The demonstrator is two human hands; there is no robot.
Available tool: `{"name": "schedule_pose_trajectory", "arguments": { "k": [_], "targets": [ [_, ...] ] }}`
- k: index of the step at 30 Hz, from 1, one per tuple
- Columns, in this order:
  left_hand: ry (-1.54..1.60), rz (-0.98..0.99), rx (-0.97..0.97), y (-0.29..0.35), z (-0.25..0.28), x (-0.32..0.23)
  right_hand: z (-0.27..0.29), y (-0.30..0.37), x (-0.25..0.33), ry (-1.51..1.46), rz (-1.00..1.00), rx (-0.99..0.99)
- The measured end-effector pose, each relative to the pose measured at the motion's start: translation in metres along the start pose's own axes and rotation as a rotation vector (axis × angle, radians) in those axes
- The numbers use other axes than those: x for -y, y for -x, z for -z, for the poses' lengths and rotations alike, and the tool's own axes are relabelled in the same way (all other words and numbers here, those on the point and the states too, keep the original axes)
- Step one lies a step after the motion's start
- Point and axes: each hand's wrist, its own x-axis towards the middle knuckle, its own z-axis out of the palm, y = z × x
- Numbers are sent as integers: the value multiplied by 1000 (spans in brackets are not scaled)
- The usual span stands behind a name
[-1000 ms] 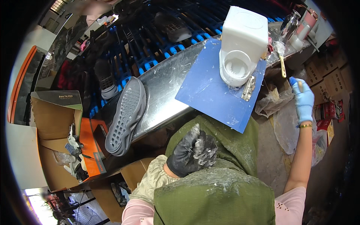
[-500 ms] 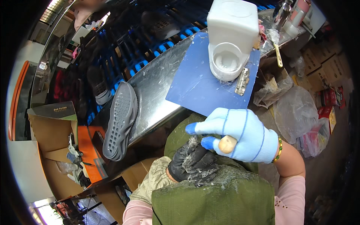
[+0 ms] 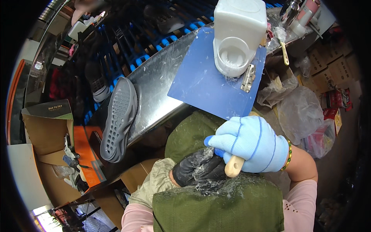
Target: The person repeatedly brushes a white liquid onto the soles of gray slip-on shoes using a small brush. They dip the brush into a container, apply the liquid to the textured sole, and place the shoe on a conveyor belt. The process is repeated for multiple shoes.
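Note:
A light blue knit glove with blue fingertips covers my right hand (image 3: 251,145), which is closed around a pale wooden handle (image 3: 234,167) with a hole in its end. The tool's working end is hidden. Just left of it, my left hand (image 3: 199,168) wears a black glove crusted with whitish residue. Its fingers are curled in; what they hold, if anything, does not show. Both hands are close together over the green apron (image 3: 220,208) on my lap. A grey shoe sole (image 3: 119,120) with rows of holes lies on the metal bench edge to the left.
Ahead, a white plastic container (image 3: 239,34) with an open round mouth stands on a blue clipboard (image 3: 205,81). A brush (image 3: 284,50) rests at the bench's right end. Blue-rollered racks (image 3: 143,60) hold dark shoes. Plastic bags (image 3: 299,114) and cardboard boxes (image 3: 46,143) flank me.
My right hand has turned and lowered slightly, so more of the wooden handle shows, angled downward. My left hand remains close beside it. The whole view has shifted a little.

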Motion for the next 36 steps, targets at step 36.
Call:
{"name": "schedule_pose_trajectory", "arguments": {
  "k": [36],
  "targets": [
    [-2092, -977, -194, 6, -118, 54, -42, 28, 12, 31, -192, -382]
  ]
}}
